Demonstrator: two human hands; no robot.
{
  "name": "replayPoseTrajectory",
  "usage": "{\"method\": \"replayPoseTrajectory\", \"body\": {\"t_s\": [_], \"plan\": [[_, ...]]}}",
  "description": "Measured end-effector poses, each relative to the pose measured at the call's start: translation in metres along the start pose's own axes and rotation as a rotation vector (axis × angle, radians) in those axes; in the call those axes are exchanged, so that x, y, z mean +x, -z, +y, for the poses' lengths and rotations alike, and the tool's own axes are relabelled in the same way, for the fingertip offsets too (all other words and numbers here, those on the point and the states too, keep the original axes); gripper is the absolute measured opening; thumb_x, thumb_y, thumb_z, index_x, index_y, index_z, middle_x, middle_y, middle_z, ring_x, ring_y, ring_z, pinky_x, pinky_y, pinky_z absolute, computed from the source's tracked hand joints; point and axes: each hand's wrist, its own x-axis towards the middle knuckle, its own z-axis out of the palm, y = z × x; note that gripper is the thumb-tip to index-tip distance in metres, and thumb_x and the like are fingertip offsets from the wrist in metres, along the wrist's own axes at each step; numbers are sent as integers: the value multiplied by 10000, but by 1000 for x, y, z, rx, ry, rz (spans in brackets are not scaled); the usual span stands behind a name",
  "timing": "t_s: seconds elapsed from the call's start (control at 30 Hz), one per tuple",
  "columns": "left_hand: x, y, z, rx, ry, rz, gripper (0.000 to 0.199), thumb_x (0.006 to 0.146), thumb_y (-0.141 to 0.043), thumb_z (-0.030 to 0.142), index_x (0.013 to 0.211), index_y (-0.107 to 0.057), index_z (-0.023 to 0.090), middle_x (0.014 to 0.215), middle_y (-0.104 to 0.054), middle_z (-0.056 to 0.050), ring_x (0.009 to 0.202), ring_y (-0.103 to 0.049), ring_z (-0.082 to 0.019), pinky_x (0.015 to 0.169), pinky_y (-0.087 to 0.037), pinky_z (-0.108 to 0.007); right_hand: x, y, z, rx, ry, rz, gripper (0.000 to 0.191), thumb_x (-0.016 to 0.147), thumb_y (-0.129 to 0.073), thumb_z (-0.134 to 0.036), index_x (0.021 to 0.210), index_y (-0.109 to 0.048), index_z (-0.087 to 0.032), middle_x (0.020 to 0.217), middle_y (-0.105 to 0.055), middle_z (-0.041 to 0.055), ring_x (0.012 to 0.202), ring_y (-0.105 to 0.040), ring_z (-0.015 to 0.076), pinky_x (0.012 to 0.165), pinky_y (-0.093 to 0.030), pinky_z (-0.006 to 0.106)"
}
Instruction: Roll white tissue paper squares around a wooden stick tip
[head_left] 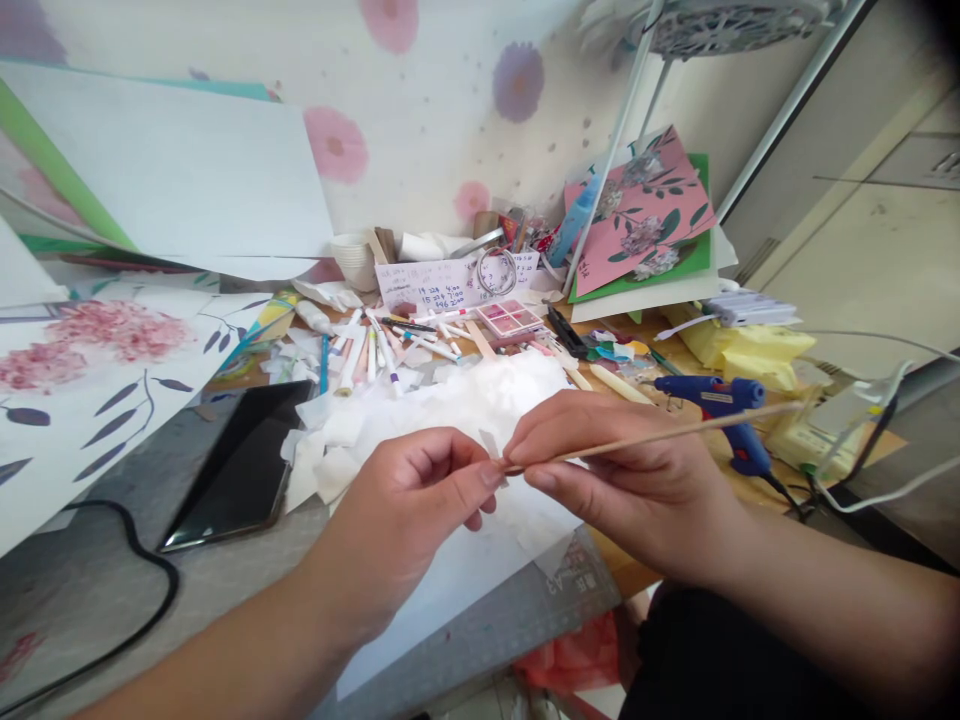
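Note:
A thin wooden stick (675,428) lies between the thumb and fingers of my right hand (615,460), its long end reaching out to the right. My left hand (435,485) pinches at the stick's near end, its fingertips almost meeting those of my right hand. A small whitish strip (489,443) shows at the pinch; whether it is paper or tissue I cannot tell. Below and behind both hands, torn white tissue pieces (480,395) are heaped on a white sheet of paper (420,610).
A black phone or tablet (240,460) lies left of the tissue. Several markers (382,355) and a pink palette (511,320) sit behind it. At the right rests a blue glue gun (720,400). Flower pictures (637,215) lean around the table, and a black cable (161,560) curves at the left.

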Motion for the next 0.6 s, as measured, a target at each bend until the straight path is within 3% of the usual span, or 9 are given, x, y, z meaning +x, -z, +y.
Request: {"method": "replayPoseTrajectory", "body": {"t_s": [0.23, 0.47, 0.6], "plan": [[2, -1, -1, 49, 68, 39, 139, 743, -672, 222, 608, -655, 199, 537, -612, 55, 566, -515, -112, 583, -395, -252, -1, 1, 3, -31, -32, 2, 88, 885, -648, -77, 899, -712, -136, 838, -752, 85, 815, -715, 177, 761, -575, 300], [9, 6, 0, 117, 72, 65, 119, 692, -645, 218, 576, -626, 203, 515, -614, 57, 529, -510, -112, 560, -393, -251, -3, 9, 14, 172, -345, 127, 98, 845, -691, -167, 768, -742, -202, 791, -731, 37, 729, -706, 165, 638, -600, 273], [12, 7, 1, 155, 75, 51, 89, 679, -639, 233, 595, -627, 205, 528, -618, 55, 535, -512, -115, 557, -392, -249, -5, 13, 18, 322, -403, 169, 74, 832, -708, -178, 783, -750, -215, 756, -718, 20, 709, -710, 149, 655, -616, 263]]}}
